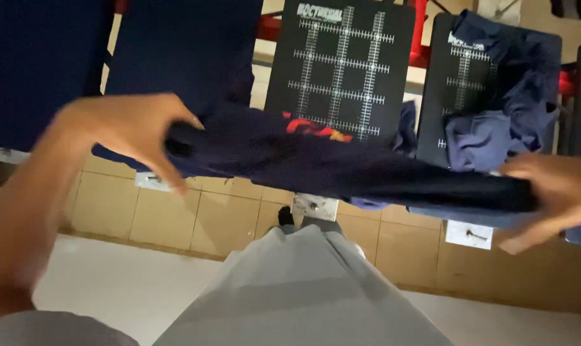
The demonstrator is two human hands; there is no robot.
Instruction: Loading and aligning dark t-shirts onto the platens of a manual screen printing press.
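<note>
Fabric, a dark navy garment [341, 170] with a red-orange print, hangs stretched between both hands just in front of the black gridded platen [341, 64]. Its long axis runs side to side. The left hand [127, 131] pinches one end, the right hand [553, 192] clasps the other; neither is nearer.

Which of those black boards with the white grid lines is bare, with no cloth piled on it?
The middle board, straight ahead; its whole grid shows. The board to its right has crumpled blue cloth heaped on it.
</note>
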